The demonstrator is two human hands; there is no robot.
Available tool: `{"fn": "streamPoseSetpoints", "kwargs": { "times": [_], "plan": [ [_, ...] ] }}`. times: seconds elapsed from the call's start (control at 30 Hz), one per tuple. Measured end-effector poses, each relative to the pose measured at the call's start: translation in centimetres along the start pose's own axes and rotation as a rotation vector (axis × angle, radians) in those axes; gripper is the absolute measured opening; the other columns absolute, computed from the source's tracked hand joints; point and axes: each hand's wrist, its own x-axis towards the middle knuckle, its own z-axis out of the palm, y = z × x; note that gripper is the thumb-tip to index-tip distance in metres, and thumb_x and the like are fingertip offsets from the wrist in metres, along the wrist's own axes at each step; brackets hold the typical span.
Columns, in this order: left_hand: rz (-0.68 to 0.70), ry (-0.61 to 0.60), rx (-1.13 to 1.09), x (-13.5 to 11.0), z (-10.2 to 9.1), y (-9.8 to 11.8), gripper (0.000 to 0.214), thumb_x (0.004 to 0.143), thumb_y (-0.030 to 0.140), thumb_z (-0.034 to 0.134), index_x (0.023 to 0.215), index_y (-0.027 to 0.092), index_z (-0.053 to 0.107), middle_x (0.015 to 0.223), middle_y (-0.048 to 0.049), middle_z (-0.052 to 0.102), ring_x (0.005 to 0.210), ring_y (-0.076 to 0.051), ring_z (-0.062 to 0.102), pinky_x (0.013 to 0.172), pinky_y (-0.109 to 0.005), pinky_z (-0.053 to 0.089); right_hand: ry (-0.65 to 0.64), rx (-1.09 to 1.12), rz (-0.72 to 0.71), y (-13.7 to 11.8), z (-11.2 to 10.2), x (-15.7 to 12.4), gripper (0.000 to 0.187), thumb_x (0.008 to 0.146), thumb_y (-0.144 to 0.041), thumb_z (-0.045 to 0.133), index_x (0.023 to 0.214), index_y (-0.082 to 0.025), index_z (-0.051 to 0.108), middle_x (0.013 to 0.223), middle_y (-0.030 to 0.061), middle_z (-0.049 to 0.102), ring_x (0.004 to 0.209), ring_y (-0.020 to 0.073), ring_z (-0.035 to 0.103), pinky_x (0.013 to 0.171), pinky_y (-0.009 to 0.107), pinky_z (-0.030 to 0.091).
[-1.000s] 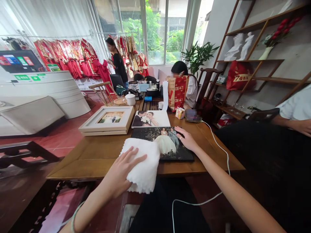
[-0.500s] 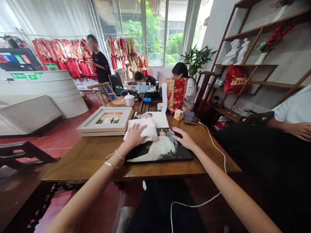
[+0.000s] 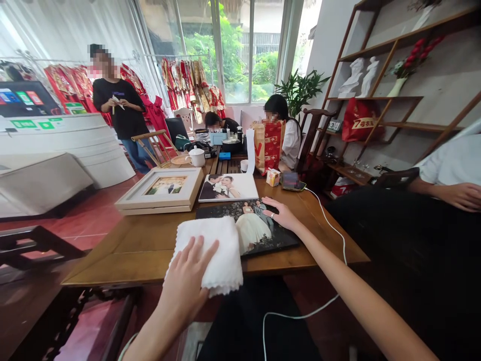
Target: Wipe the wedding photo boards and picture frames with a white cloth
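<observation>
My left hand [image 3: 193,271] rests over a folded white cloth [image 3: 221,245] with scalloped edges, fingers spread across its top and the thumb partly hidden at its side. The cloth covers the lower left of a dark wedding photo panel [image 3: 278,239] and hangs past the table's front edge. On the panel's upper right lies my right hand [image 3: 281,214], a ring on one finger, its fingers stretched out. The panel shows a couple, one in a wide white gown. Just behind it is a lighter wedding photo panel [image 3: 229,188], lying flat.
Stacked pale frames [image 3: 160,190] lie on the wooden table [image 3: 124,250] at left. Behind are a white lidded cup [image 3: 196,156], a paper bag [image 3: 268,145], a small box [image 3: 273,176] and a phone [image 3: 293,181] with a white cable [image 3: 338,228]. Several people are around.
My left hand and the cloth have come nearer to me, from the panel's upper left to its front edge. My right hand stays on the panel. The standing person has moved left.
</observation>
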Motion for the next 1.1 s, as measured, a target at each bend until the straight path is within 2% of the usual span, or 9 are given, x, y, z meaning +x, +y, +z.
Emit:
{"fn": "streamPoseSetpoints", "kwargs": {
  "times": [0.07,0.17,0.37,0.47,0.57,0.67,0.93,1.0,1.1],
  "plan": [
    [0.01,0.009,-0.013,-1.0,0.1,0.1,0.095,0.057,-0.002,0.05,0.143,0.033,0.031,0.151,-0.0065,0.03,0.14,-0.03,0.021,0.109,-0.046,0.029,-0.002,0.006,-0.002,0.0,0.0,0.0,0.043,0.08,-0.03,0.062,0.122,-0.021,0.061,0.136,0.0099,0.053,0.131,0.024,0.044,0.112,0.046,0.029],
    [-0.011,-0.01,-0.038,-0.2,0.0,0.0,0.091,0.059,-0.001,0.051,0.142,0.033,0.035,0.151,-0.0066,0.029,0.14,-0.03,0.021,0.11,-0.045,0.027,0.002,0.019,0.0,0.1,0.0,0.0,0.043,0.08,-0.031,0.062,0.122,-0.023,0.061,0.136,0.0089,0.053,0.131,0.0239,0.044,0.112,0.047,0.029],
    [-0.033,0.072,-0.041,7.2,-0.1,-0.8,0.063,0.08,0.024,0.058,0.14,0.027,0.039,0.148,-0.0127,0.034,0.138,-0.034,0.025,0.107,-0.048,0.03,-0.003,0.03,-0.001,0.1,-0.1,-0.2,0.043,0.081,-0.035,0.062,0.122,-0.023,0.061,0.137,0.0085,0.052,0.131,0.0236,0.043,0.113,0.046,0.028],
    [-0.05,0.133,-0.017,11.2,0.3,-1.1,0.058,0.084,0.029,0.054,0.14,0.025,0.04,0.145,-0.0141,0.036,0.135,-0.035,0.029,0.105,-0.048,0.031,0.002,0.032,-0.004,0.1,-0.2,-0.3,0.043,0.081,-0.036,0.062,0.122,-0.023,0.061,0.137,0.0089,0.052,0.131,0.0241,0.043,0.113,0.047,0.028],
    [-0.079,0.146,-0.018,13.2,0.2,-1.3,0.057,0.085,0.029,0.053,0.14,0.025,0.039,0.144,-0.0125,0.039,0.135,-0.034,0.03,0.104,-0.048,0.033,0.019,0.03,0.001,0.0,-0.1,-0.2,0.042,0.081,-0.035,0.062,0.12,-0.023,0.062,0.135,0.0083,0.054,0.131,0.0242,0.044,0.113,0.047,0.029],
    [-0.076,0.074,-0.051,12.2,-0.6,-1.1,0.055,0.086,0.024,0.049,0.14,0.026,0.039,0.145,-0.0115,0.037,0.135,-0.035,0.029,0.102,-0.049,0.035,0.036,0.033,0.018,0.0,-0.1,-0.2,0.04,0.08,-0.035,0.064,0.119,-0.025,0.063,0.133,0.0069,0.056,0.13,0.0243,0.044,0.113,0.047,0.029],
    [-0.038,-0.117,-0.026,1.8,-1.9,1.9,0.085,0.065,0.007,0.055,0.144,0.03,0.032,0.153,-0.01,0.024,0.14,-0.035,0.017,0.107,-0.049,0.03,0.031,0.028,0.025,-0.2,0.0,-0.1,0.042,0.079,-0.032,0.064,0.12,-0.023,0.063,0.134,0.0077,0.055,0.131,0.024,0.044,0.113,0.047,0.029],
    [-0.035,-0.111,-0.014,1.3,-1.6,2.0,0.087,0.064,0.007,0.056,0.144,0.031,0.031,0.154,-0.0094,0.023,0.141,-0.034,0.015,0.108,-0.049,0.028,0.025,0.021,0.021,-0.1,0.0,-0.1,0.042,0.08,-0.032,0.063,0.12,-0.021,0.062,0.134,0.009,0.055,0.131,0.0243,0.043,0.113,0.046,0.028],
    [-0.028,-0.057,0.002,3.2,-0.9,1.3,0.078,0.071,0.013,0.057,0.144,0.029,0.032,0.153,-0.0113,0.023,0.14,-0.034,0.016,0.107,-0.05,0.028,0.005,0.024,0.005,0.0,0.0,-0.1,0.043,0.08,-0.034,0.063,0.121,-0.022,0.061,0.135,0.0088,0.054,0.132,0.024,0.043,0.113,0.046,0.028]
  ]
}}
